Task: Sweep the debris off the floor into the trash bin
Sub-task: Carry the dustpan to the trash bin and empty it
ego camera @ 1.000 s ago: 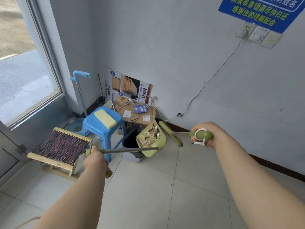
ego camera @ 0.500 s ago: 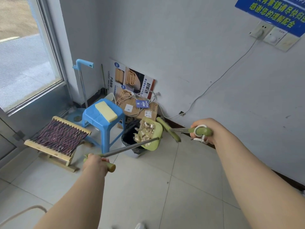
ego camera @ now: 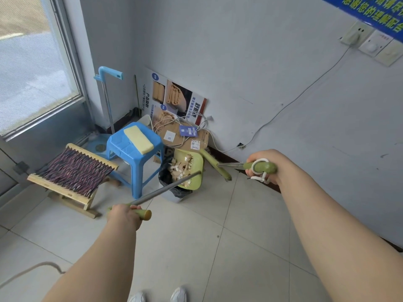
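**Dustpan tipped over bin, both grips occupied**

Left of frame: glazed door, then a folding wooden stool with a woven seat on the tiled floor. A blue-handled mop leans in the corner behind it. Next right is a blue plastic stool with a yellow sponge block lying on top.

Lower centre-left: the left grip is wrapped around the green end of the dustpan handle, fingers curled fully round it. The grey shaft runs up and right to the green dustpan.

Centre: the dustpan is tilted over the trash bin, which has a black liner and stands just beside the blue stool. The debris, pale scraps, sits in the pan above the bin mouth. A cardboard box with cables and a poster stand behind, against the wall.

Right of centre: the broom has its green head near the skirting, just right of the dustpan. The right grip is closed around the broom's green handle, with a white loop over the fingers.

Upper right: wall sockets and a blue sign.
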Available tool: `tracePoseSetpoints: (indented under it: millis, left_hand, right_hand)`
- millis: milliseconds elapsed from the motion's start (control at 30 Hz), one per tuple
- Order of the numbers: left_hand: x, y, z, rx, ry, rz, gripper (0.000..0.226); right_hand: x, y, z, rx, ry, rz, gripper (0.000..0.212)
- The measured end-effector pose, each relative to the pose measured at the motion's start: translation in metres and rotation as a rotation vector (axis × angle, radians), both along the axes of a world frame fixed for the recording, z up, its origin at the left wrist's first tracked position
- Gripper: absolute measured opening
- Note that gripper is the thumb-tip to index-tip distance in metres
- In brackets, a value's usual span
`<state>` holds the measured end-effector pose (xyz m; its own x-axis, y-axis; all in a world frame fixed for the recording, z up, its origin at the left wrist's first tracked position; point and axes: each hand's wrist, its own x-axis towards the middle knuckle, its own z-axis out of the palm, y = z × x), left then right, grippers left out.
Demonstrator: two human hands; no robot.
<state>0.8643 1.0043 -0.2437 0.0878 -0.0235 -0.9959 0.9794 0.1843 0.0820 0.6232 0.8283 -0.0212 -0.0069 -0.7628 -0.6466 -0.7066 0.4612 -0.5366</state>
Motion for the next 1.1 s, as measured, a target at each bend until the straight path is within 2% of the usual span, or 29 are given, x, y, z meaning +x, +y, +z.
tracePoseSetpoints:
  millis: [267, 433, 733, 867, 1100]
  left_hand:
    - [0.002, -0.009, -0.008, -0.017, 0.028, 0.027, 0.019]
    - [-0.001, -0.009, -0.004, 0.010, 0.012, -0.019, 0.017]
    - [0.000, -0.004, -0.009, -0.020, 0.035, 0.060, 0.019]
    - [-0.001, -0.007, -0.003, -0.024, 0.062, 0.035, 0.016]
    - [0.003, -0.005, 0.008, -0.061, 0.061, 0.009, 0.016]
  right_hand:
    - [0.003, -0.007, 0.002, 0.055, -0.003, -0.005, 0.023]
    - [0.002, -0.007, 0.003, -0.016, -0.038, -0.004, 0.027]
    - [0.002, -0.005, 0.008, -0.044, 0.015, 0.024, 0.028]
    - [0.004, -0.004, 0.009, -0.022, 0.066, 0.090, 0.034]
    - [0.008, -0.003, 0.009, -0.029, 0.071, 0.047, 0.029]
